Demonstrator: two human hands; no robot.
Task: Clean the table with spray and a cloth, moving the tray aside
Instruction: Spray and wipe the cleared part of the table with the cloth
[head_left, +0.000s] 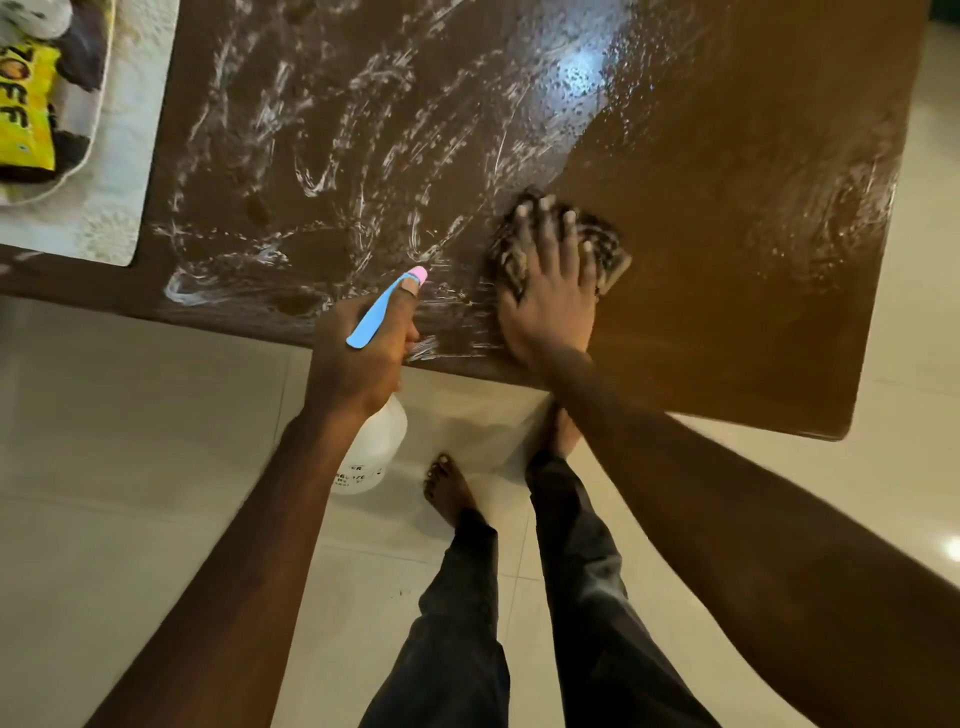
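A brown table (727, 218) fills the upper view, its left and middle streaked with white foam. My right hand (550, 291) presses flat, fingers spread, on a dark checked cloth (605, 241) near the table's front edge. My left hand (363, 348) grips a white spray bottle (374, 447) with a blue and pink head, held just off the front edge with the nozzle pointing over the foam. A white tray (98, 130) sits at the far left on a pale mat.
The tray holds a yellow packet (26, 114) and dark items. The pale mat (130, 156) covers the table's left end. My bare feet (447, 488) and dark trousers stand on cream floor tiles below the table's front edge. The table's right side looks dry.
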